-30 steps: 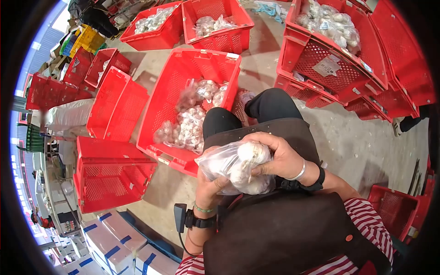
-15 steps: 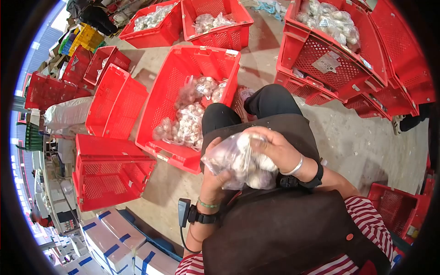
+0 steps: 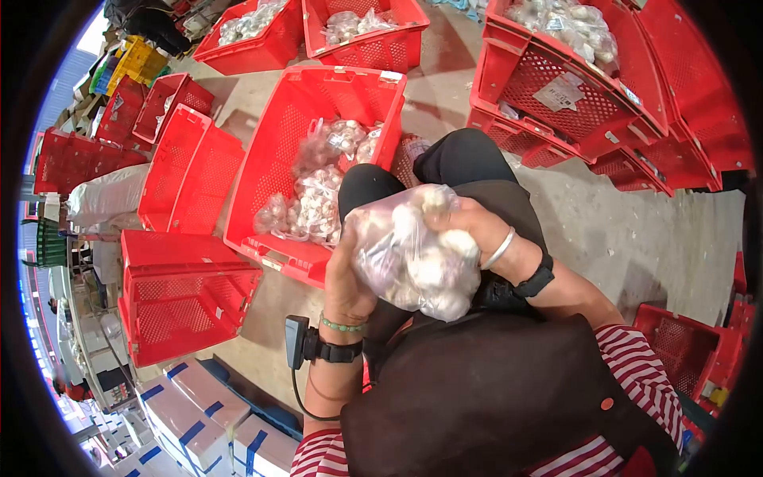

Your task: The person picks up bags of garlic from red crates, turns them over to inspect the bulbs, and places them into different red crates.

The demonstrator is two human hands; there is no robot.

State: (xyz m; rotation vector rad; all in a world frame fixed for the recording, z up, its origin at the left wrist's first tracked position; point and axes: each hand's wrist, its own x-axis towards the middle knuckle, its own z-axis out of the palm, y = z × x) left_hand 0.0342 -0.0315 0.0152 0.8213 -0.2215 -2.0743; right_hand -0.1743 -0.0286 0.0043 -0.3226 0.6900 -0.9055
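Observation:
A clear plastic bag of garlic bulbs [image 3: 417,258] is held up over my lap, in front of the dark apron [image 3: 469,381]. My left hand [image 3: 347,278] grips its left side, with part of the fingers hidden behind the bag. On the upper right side, my right hand [image 3: 477,230] is closed around the bag, its fingertips partly out of sight. Just beyond my knees stands a large red crate [image 3: 274,159], and several more bags of garlic [image 3: 318,199] lie in it.
Stacked red crates [image 3: 548,99] stand at the right, the top one holding bagged garlic [image 3: 568,32]. Two more filled crates [image 3: 362,52] are at the back. Tipped red crates [image 3: 187,298] lie at the left, above white boxes [image 3: 191,421] with blue tape.
The bag has been raised and turned, so its bulbs show more fully. My left hand has moved up and leftward along its side. The whole view has shifted slightly.

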